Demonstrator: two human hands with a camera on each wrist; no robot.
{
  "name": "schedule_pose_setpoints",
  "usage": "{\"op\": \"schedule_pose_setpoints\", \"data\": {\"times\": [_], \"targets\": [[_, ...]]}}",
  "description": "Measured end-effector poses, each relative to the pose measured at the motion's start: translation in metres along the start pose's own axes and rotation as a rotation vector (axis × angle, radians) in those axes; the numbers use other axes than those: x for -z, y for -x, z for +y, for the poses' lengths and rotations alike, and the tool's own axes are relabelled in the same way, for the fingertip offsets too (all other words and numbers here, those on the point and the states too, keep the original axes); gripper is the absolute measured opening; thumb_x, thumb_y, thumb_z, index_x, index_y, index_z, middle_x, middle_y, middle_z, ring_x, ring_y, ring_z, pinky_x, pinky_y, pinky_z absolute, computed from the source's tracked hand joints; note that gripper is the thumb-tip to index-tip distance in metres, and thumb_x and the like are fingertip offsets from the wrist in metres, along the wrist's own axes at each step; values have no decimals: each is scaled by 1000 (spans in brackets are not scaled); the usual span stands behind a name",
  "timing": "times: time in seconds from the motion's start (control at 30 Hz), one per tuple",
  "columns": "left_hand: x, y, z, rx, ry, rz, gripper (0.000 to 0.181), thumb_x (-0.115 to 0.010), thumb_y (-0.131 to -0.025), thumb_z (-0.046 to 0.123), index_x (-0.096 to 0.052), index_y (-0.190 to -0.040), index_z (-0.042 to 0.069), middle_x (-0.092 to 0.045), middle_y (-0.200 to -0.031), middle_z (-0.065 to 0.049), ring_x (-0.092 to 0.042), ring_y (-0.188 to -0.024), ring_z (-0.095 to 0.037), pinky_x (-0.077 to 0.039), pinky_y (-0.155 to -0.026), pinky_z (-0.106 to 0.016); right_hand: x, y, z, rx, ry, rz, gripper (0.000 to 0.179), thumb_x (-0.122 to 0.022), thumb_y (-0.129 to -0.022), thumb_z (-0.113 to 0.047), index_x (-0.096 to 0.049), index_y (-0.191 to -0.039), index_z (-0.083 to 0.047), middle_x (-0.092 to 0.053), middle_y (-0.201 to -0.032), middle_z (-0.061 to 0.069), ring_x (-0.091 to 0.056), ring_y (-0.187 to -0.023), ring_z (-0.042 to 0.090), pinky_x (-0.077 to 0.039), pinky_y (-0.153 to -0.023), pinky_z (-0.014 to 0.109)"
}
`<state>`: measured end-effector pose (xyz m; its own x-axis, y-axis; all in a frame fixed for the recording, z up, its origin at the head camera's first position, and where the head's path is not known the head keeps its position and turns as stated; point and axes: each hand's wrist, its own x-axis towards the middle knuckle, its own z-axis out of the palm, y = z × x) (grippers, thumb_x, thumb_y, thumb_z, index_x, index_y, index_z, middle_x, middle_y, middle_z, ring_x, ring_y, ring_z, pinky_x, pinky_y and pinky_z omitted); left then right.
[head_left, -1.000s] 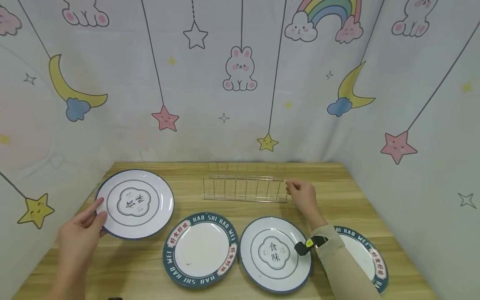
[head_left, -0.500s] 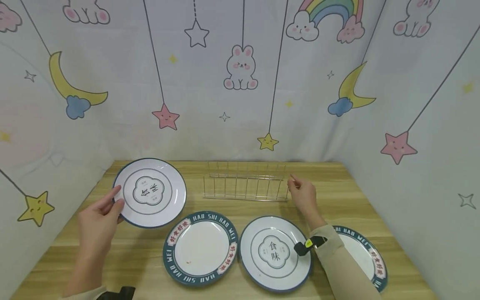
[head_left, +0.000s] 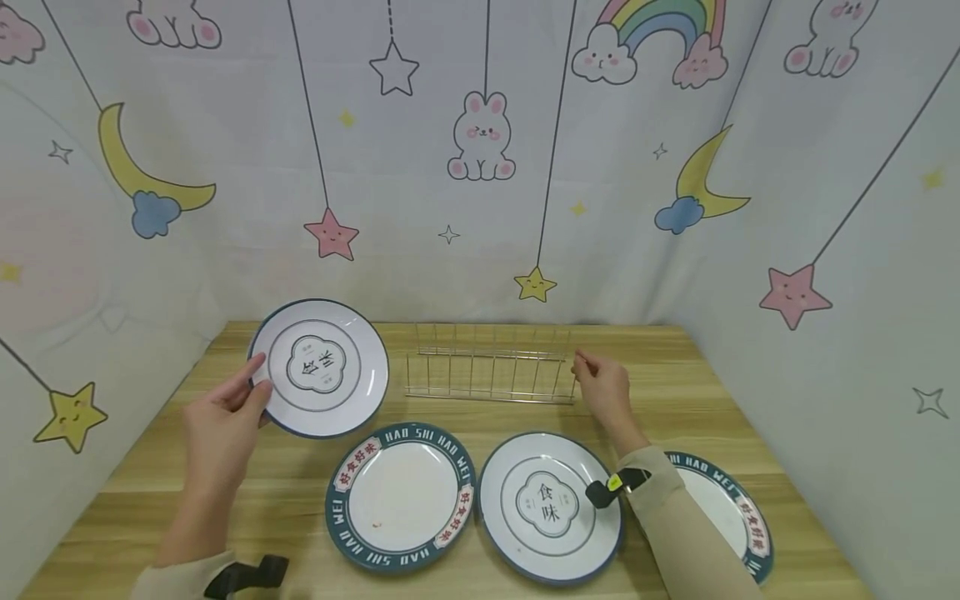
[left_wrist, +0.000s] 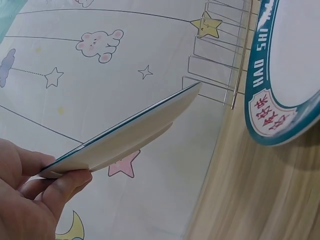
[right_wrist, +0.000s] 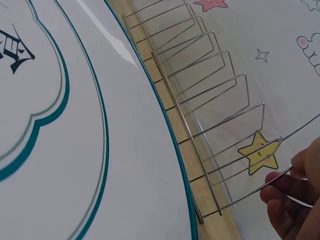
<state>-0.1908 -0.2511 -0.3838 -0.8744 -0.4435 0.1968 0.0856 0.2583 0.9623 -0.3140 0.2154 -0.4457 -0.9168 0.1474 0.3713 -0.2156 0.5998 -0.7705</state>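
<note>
My left hand [head_left: 225,425] pinches the left edge of a white plate [head_left: 318,368] with a thin blue rim and a dark emblem. In the left wrist view that plate [left_wrist: 125,132] is seen edge-on and tilted, raised over the table, thumb on one face and fingers on the other. My right hand [head_left: 602,387] pinches the right end wire of a silver wire dish rack [head_left: 491,392] at the back of the table. In the right wrist view the end loop of the rack [right_wrist: 220,145] passes between the thumb and fingers. The rack's slots hold no plates.
A green-rimmed plate [head_left: 401,498] lies in front of the rack, beside a second blue-rimmed plate [head_left: 551,546]. Another green-rimmed plate [head_left: 738,517] lies at the right, partly covered by my right sleeve [head_left: 686,517]. A patterned curtain [head_left: 420,275] hangs behind the wooden table [head_left: 667,375].
My left hand has carried its plate to the right and farther back, closer to the rack. My right hand stays at the rack's right end; the rack and the other plates keep their places.
</note>
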Motion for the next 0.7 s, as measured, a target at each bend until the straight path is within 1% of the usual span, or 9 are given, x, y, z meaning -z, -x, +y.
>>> {"op": "schedule_pose_setpoints", "data": {"times": [0.17, 0.23, 0.3, 0.37, 0.47, 0.57, 0.7], "targets": [[-6, -2, 4, 2, 25, -17, 37, -58, -89, 19, -54, -125, 27, -49, -128, -15, -60, -97, -13, -52, -70, -21, 0, -1, 1, 5, 4, 0, 25, -55, -91, -15, -64, -112, -3, -68, -89, 11, -65, -76, 18, -54, -60, 24], [-9, -3, 4, -4, 22, -16, 37, -58, -89, 20, -54, -125, 28, -49, -128, -15, -60, -97, -12, -51, -70, -21, 0, -1, 2, 10, 7, -2, 25, -56, -91, -15, -64, -112, -4, -68, -89, 11, -65, -75, 18, -54, -58, 24], [-12, -4, 5, -13, 50, -15, 37, -59, -88, 20, -55, -124, 28, -50, -127, -14, -60, -96, -13, -51, -70, -21, 0, -1, 2, 18, 10, 1, 25, -56, -91, -14, -64, -112, -4, -68, -87, 11, -65, -74, 17, -53, -57, 23], [-15, -4, 5, -35, 72, -16, 37, -60, -88, 18, -56, -124, 25, -51, -126, -16, -61, -95, -14, -51, -70, -22, 0, -1, 3, 26, 23, 2, 24, -56, -91, -14, -65, -111, -4, -68, -84, 9, -65, -73, 16, -53, -57, 23], [-19, -5, 6, -66, 96, -19, 36, -60, -88, 15, -57, -123, 23, -53, -123, -16, -62, -93, -16, -52, -71, -22, 0, -2, 4, 19, 27, -2, 24, -56, -91, -15, -65, -111, -6, -68, -82, 7, -65, -72, 15, -53, -57, 23], [-22, -6, 6, -89, 80, -20, 36, -59, -88, 16, -57, -123, 25, -54, -123, -13, -61, -94, -16, -52, -70, -22, 0, -2, 4, 5, 30, -17, 25, -56, -91, -16, -64, -113, -6, -67, -83, 7, -64, -73, 14, -54, -57, 24], [-26, -8, 9, -90, 91, -23, 35, -59, -88, 17, -57, -122, 25, -53, -125, -12, -60, -98, -18, -51, -71, -21, 1, -2, 3, -19, 24, -34, 26, -56, -91, -17, -64, -114, -7, -67, -86, 7, -64, -75, 14, -54, -58, 24]]}}
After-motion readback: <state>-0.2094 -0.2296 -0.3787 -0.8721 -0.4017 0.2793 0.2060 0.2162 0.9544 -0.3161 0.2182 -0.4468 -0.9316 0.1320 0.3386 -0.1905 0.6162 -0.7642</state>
